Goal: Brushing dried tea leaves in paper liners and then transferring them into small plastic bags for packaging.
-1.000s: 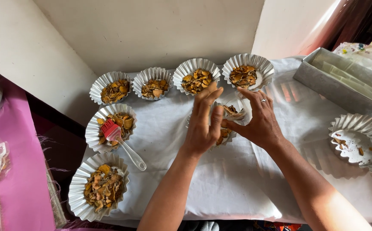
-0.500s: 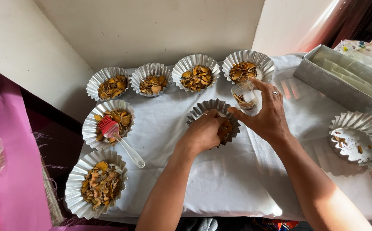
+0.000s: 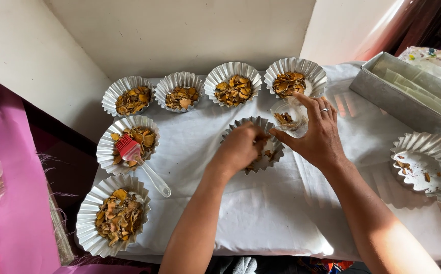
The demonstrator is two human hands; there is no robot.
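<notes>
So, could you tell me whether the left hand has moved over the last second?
Yes. The left hand has come down from beside the right hand into the middle mould, nearer the table's front edge.

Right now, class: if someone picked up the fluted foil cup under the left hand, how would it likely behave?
The fluted foil cup looks thin and pleated, so probably light and easily dented. Its wide flat base suggests it would slide rather than tip. The left hand presses into it, likely steadying it.
</notes>
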